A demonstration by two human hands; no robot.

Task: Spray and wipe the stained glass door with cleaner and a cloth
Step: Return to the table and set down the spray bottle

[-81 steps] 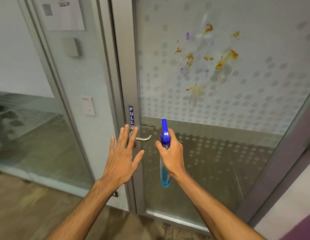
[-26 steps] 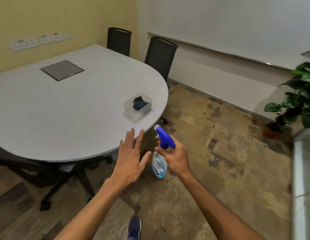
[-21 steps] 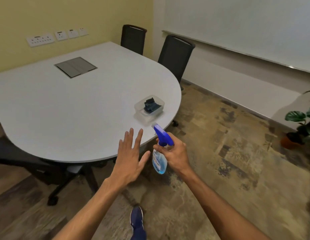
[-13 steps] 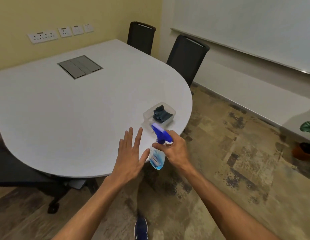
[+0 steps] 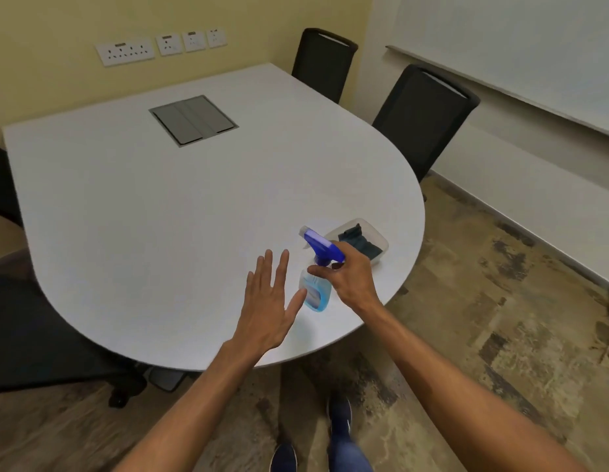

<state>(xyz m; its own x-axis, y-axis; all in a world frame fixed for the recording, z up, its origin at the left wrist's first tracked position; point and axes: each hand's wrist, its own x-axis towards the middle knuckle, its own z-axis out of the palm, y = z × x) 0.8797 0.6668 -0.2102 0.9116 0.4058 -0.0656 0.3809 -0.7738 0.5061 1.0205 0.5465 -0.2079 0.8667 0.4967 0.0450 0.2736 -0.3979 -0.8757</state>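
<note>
Blue-capped spray bottle point(image 5: 316, 274) sits clamped at its neck in the right hand point(image 5: 352, 281), over the tabletop's point(image 5: 160, 216) rounded near edge. Beside it, the left hand point(image 5: 267, 301) hovers flat, fingers spread and empty. At the right edge, a clear tub point(image 5: 378, 238) holds the dark cloth point(image 5: 359, 241).

Both forearms are bare, no sleeves or jewellery showing. Dark blue shoes point(image 5: 340, 415) and blue jeans point(image 5: 349, 456) appear at 6 o'clock.
</note>
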